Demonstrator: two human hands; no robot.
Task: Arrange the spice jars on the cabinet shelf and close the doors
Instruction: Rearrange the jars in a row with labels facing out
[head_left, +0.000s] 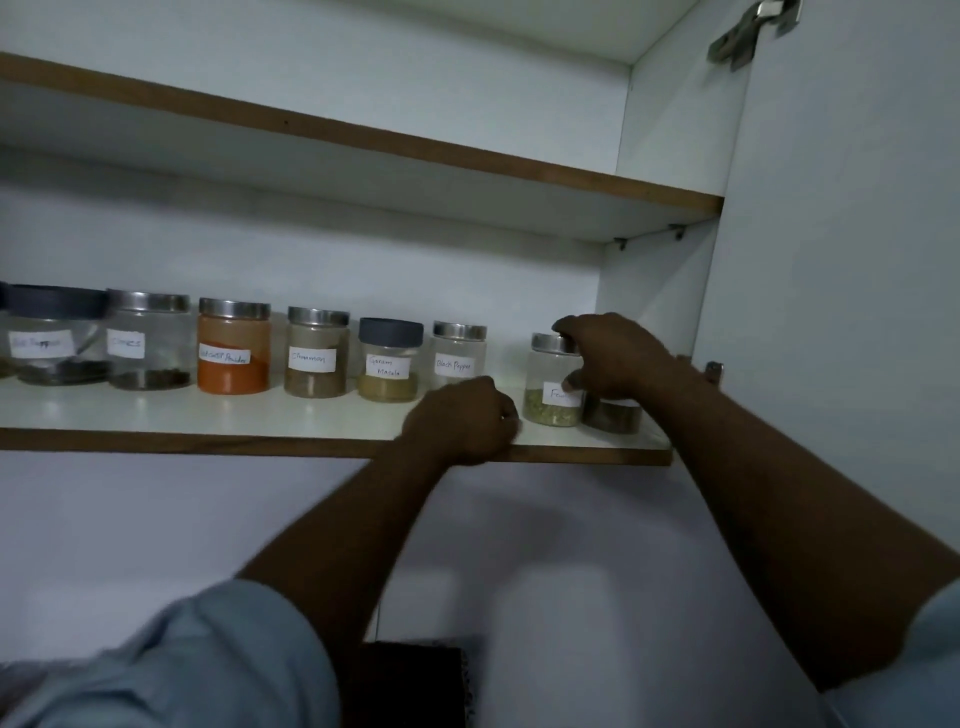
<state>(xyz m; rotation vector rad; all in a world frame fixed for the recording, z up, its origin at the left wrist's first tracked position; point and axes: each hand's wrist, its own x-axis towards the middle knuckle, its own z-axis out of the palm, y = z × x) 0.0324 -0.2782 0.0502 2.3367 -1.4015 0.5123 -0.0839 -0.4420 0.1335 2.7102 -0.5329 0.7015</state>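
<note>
fennel jar gripped by right hand — left hand curled, empty, on shelf

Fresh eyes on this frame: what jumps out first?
The orange powder jar stands out, left of centre on the lower shelf. Near the shelf's right end, the right hand holds the green-herb jar by its lid and side. The left hand rests, fingers curled, at the shelf's front edge.
</note>
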